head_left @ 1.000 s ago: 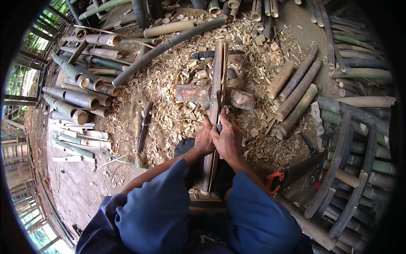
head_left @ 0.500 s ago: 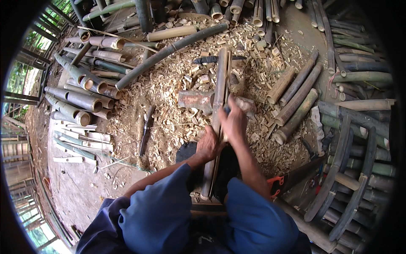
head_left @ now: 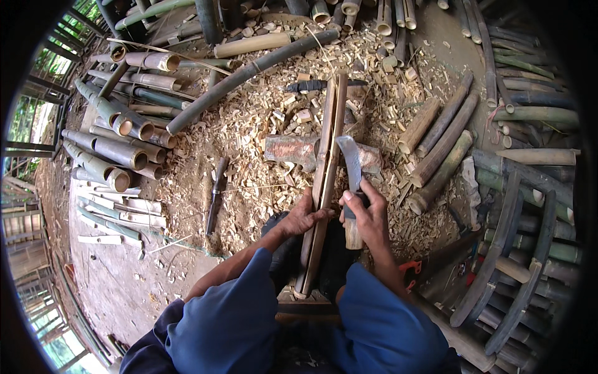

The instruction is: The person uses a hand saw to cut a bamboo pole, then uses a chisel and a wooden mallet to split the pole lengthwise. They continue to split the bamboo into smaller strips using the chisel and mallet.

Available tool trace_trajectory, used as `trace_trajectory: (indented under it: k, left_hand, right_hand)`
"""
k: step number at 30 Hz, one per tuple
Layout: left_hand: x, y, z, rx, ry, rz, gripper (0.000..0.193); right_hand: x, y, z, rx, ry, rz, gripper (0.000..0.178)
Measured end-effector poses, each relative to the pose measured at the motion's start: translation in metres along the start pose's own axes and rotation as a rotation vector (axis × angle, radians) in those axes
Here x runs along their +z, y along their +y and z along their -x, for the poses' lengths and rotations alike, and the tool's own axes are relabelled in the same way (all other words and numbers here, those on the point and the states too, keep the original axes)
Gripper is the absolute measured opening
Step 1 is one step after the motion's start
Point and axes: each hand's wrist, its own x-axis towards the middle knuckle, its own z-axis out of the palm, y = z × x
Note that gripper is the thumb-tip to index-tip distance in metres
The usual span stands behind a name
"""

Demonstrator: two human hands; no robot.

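A bamboo pole [head_left: 322,162] with a long slot along its length lies between my knees, its far part resting across a short log [head_left: 289,151]. My left hand [head_left: 303,217] is wrapped round the pole near its middle, thumb across the slot. Just right of the pole, my right hand [head_left: 367,215] grips a knife [head_left: 352,163] with a curved blade and a wooden handle. The blade points away from me and stands apart from the pole. Wood chips lie all around the log.
Cut bamboo tubes [head_left: 118,146] are stacked at the left, above pale split strips [head_left: 118,215]. Another knife-like tool [head_left: 215,196] lies on the floor. Several bamboo pieces [head_left: 442,146] lie at the right, near a saw with an orange handle [head_left: 409,272] and a bamboo frame [head_left: 507,268].
My right hand has drawn back toward me and right, off the pole, bringing the knife into plain sight. The left hand has shifted slightly, and the pole's slot now faces up more.
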Motion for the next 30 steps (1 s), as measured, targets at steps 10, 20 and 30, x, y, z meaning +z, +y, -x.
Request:
trace_trajectory:
  k: [10,20,30]
  left_hand:
    - [-0.002,0.009,0.003,-0.103,-0.004,0.152,0.085]
    - [0.002,0.014,0.006,-0.115,0.03,0.085,0.076]
    - [0.01,-0.002,-0.003,0.021,0.128,-0.372,0.081]
  right_hand:
    - [-0.005,0.014,0.014,0.077,-0.03,0.17,0.051]
    - [-0.023,0.038,-0.005,-0.051,-0.08,0.403,0.051]
    - [0.011,0.025,-0.061,0.063,0.025,0.357,0.045]
